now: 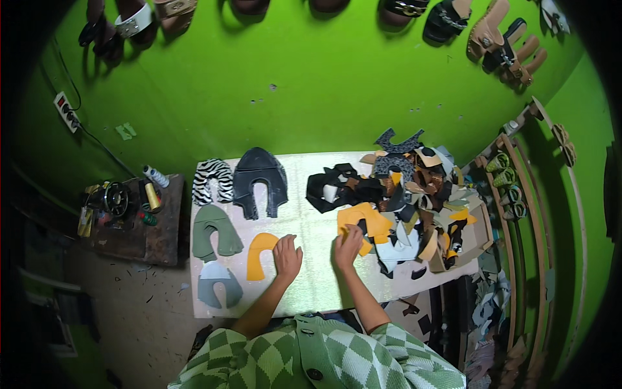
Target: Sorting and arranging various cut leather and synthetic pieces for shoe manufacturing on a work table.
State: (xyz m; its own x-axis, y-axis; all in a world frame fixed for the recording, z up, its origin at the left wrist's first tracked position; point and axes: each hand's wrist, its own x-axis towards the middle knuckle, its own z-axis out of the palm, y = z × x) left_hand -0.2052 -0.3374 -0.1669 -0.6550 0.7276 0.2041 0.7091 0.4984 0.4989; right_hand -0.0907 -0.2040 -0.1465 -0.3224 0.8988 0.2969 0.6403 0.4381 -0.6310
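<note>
My left hand (287,257), fingers stretched out, lies flat over the right side of an orange U-shaped shoe-upper piece (259,249). To the right, my right hand (348,247) has its thumb and fingers on an orange leather piece (366,217) at the near left edge of a scrap pile. Other U-shaped pieces lie left of my left hand: a zebra-striped one (210,174), a large black one (259,170), a green one (214,227) and a grey-blue one (214,285).
Mixed leather scraps (414,185) spread over the right of the white table (311,298), partly in a cardboard box (479,230). A small dark bench (162,233) with thread spools and a wheel stands left. Sandals hang on the green wall; a wooden rack (525,259) stands right.
</note>
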